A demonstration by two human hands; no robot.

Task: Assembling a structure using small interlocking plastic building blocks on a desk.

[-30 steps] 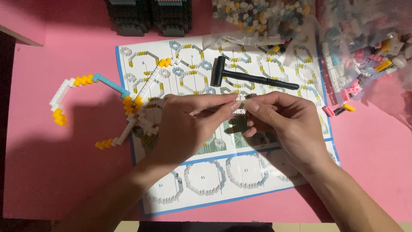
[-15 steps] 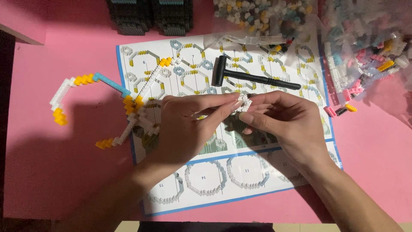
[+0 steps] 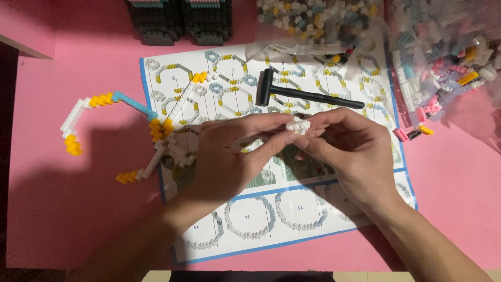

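Black hammer [image 3: 302,95] lay on instruction sheet [image 3: 250,230]; brick chain [image 3: 112,125] left of it, bagged bricks [image 3: 443,47] right, on pink tabletop [image 3: 68,209].

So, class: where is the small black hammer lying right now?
In the head view, the black hammer lies on the instruction sheet, toward its upper middle, just beyond both hands and below the bag of loose bricks.

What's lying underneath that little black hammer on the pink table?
The small black plastic hammer lies on a white paper instruction sheet printed with ring-shaped brick diagrams, spread over the pink table. The drawings directly beneath the hammer are covered, so they cannot be seen.
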